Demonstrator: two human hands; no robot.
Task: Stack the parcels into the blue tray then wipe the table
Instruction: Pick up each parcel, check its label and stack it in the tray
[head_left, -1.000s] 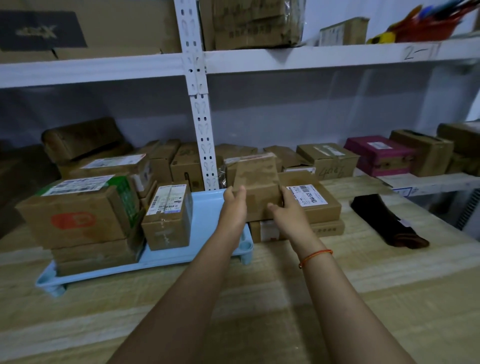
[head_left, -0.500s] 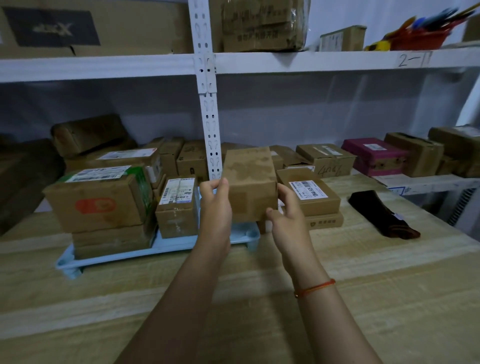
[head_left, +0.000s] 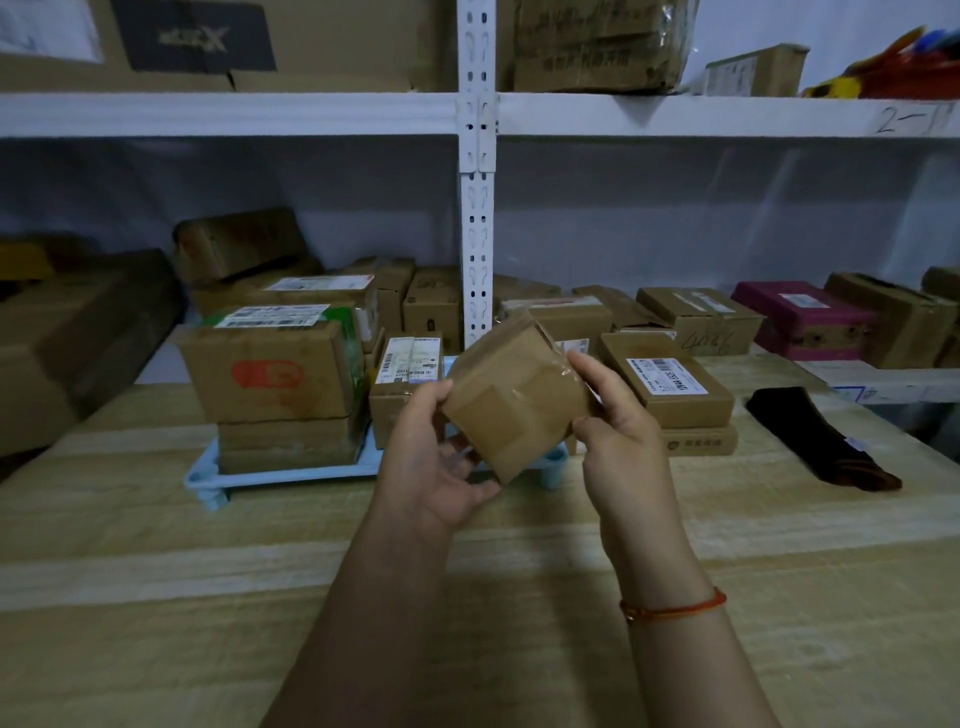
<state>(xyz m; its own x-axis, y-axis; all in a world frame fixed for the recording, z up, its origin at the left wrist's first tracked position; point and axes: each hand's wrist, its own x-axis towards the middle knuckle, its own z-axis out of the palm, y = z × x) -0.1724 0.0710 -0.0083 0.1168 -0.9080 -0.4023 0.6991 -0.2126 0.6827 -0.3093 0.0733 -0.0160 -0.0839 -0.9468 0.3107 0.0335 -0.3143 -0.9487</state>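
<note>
Both hands are holding a taped brown parcel (head_left: 511, 395) in the air, tilted, above the near right corner of the blue tray (head_left: 291, 474). The left hand (head_left: 439, 457) is supporting the parcel from below and from the left, with the thumb lying against the left face and the fingers curling under the bottom edge. The right hand (head_left: 618, 426) is gripping the right side, with the thumb and fingers pressing on the taped face and right edge. An orange cord bracelet (head_left: 672, 607) is sitting on the right wrist.

The blue tray is resting on the wooden table (head_left: 156, 597), toward the far edge. At the tray's left end, a large labelled box (head_left: 270, 364) is lying on top of a flatter box (head_left: 291, 441). A small labelled box (head_left: 408, 384) is standing just beside that stack.

To the right of the tray, two flat parcels (head_left: 675, 395) are lying stacked on the table. A dark cloth (head_left: 815, 441) is lying near the table's right edge, well apart from them.
</note>
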